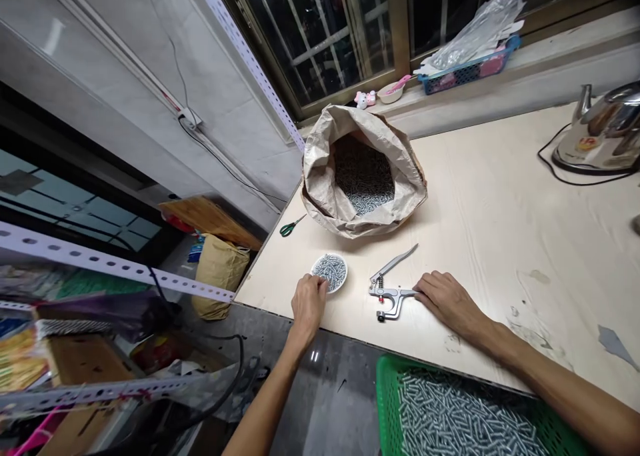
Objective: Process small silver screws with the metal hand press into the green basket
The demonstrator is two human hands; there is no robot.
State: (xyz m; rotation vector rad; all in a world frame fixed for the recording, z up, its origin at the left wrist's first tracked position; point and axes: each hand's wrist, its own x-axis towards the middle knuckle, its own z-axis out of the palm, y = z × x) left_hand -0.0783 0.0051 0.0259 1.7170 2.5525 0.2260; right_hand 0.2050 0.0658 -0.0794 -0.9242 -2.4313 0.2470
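Note:
My left hand [309,304] is closed at the near left rim of a small white bowl [345,284], its fingers curled over the edge. Small silvery metal pieces [330,269], like short pins or screws, fill the bowl. To the right lie grey snap-fastener pliers [395,299] with a spring and a small red part, the upper handle raised. My right hand [445,301] rests low over the table, fingers closed on the end of the lower handle; some fingertips are hidden.
Behind the bowl stands a big paper sack [320,203] of similar pieces, with green scissors [288,229] to its left. A green basket [387,409] full of metal pieces sits below the table edge. An electric kettle [600,136] is at the far right of the wooden table [480,203].

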